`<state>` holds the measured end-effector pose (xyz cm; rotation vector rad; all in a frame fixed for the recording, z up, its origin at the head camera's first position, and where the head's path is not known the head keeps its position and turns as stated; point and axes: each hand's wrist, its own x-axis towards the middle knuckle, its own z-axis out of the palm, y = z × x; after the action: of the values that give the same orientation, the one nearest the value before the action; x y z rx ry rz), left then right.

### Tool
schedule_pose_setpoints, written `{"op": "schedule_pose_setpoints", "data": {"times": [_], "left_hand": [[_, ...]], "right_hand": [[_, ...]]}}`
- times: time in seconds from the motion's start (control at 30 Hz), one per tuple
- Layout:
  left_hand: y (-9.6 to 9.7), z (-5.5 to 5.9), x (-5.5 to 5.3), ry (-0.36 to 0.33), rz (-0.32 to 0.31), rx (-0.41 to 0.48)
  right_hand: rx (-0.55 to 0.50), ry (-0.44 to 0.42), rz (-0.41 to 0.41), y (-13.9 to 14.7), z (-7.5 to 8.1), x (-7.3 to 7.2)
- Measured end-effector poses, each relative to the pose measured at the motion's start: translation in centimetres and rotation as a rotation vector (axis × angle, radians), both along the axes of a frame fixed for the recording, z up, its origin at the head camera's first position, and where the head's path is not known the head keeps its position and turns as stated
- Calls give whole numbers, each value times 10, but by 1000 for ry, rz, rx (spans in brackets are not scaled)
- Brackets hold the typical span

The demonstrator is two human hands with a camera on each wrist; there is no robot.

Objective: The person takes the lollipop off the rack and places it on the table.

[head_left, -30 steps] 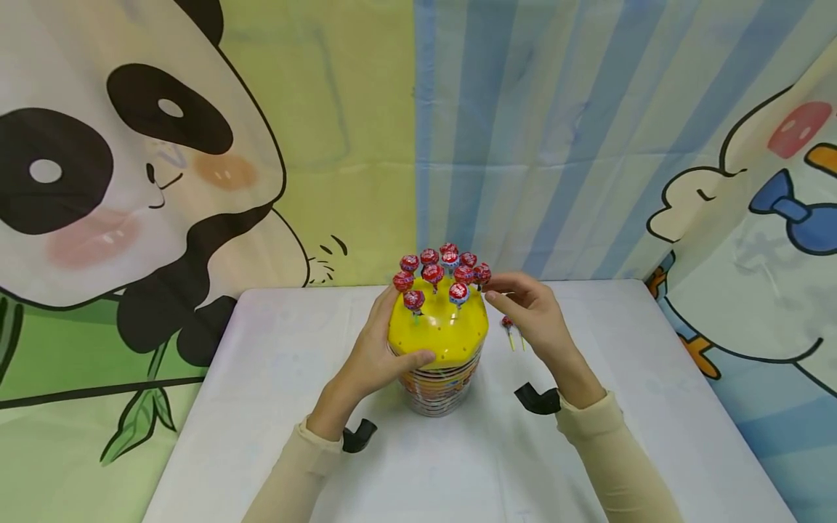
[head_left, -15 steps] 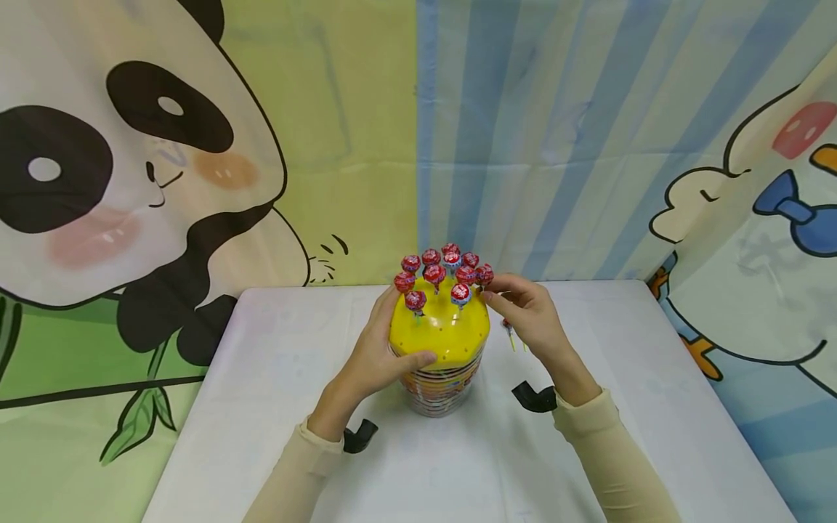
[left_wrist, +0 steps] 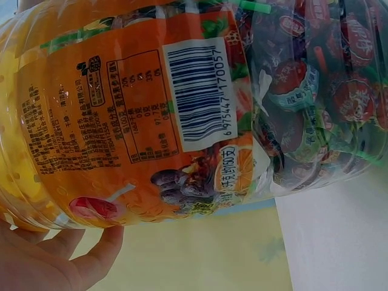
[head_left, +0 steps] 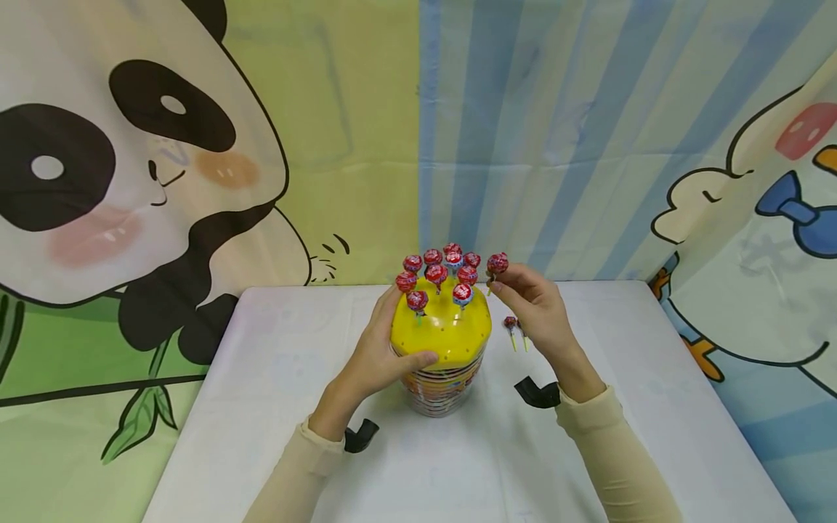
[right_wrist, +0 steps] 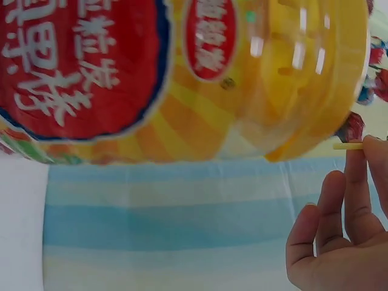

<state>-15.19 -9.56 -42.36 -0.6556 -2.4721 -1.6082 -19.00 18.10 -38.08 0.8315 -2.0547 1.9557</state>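
A clear ribbed plastic jar (head_left: 437, 396) of lollipops stands on the table under a yellow lid (head_left: 425, 340). My left hand (head_left: 373, 359) holds it near the top, thumb over the lid's edge and fingers around the left side. In the left wrist view the jar's orange label (left_wrist: 133, 115) shows, with wrapped candies inside. Several red lollipops (head_left: 436, 274) stand upright in the lid. Just off the lid's right edge, my right hand (head_left: 541, 309) pinches the stick of a red-wrapped lollipop (head_left: 498, 263); the pale yellow stick's end (right_wrist: 345, 146) shows in the right wrist view.
Loose lollipops (head_left: 511, 324) lie on the white table (head_left: 275, 378) to the right of the jar, partly behind the right hand. Small holes dot the lid's front. A cartoon-printed cloth (head_left: 353, 145) hangs behind the table.
My right hand has lifted the lollipop at the lid's right edge slightly up and to the right, and its stick now shows. The left hand stays on the jar.
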Motion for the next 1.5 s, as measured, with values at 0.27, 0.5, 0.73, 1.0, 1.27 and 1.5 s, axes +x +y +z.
{"op": "schedule_pose_setpoints", "data": {"times": [0.27, 0.5, 0.73, 1.0, 1.27, 1.5], "left_hand": [[0, 0, -1, 3, 4, -10], [0, 1, -2, 16, 7, -4], [-1, 3, -2, 10, -3, 7], [-3, 2, -1, 8, -11, 17], [-1, 1, 0, -2, -20, 25], [0, 1, 0, -7, -17, 21]], "right_hand": [[40, -64, -140, 23, -8, -3], [174, -213, -273, 59, -33, -11], [307, -416, -428, 106, -78, -27], [466, -678, -514, 136, -115, -36], [624, -727, -543, 151, -146, -39], [646, -718, -560, 156, -156, -39]]}}
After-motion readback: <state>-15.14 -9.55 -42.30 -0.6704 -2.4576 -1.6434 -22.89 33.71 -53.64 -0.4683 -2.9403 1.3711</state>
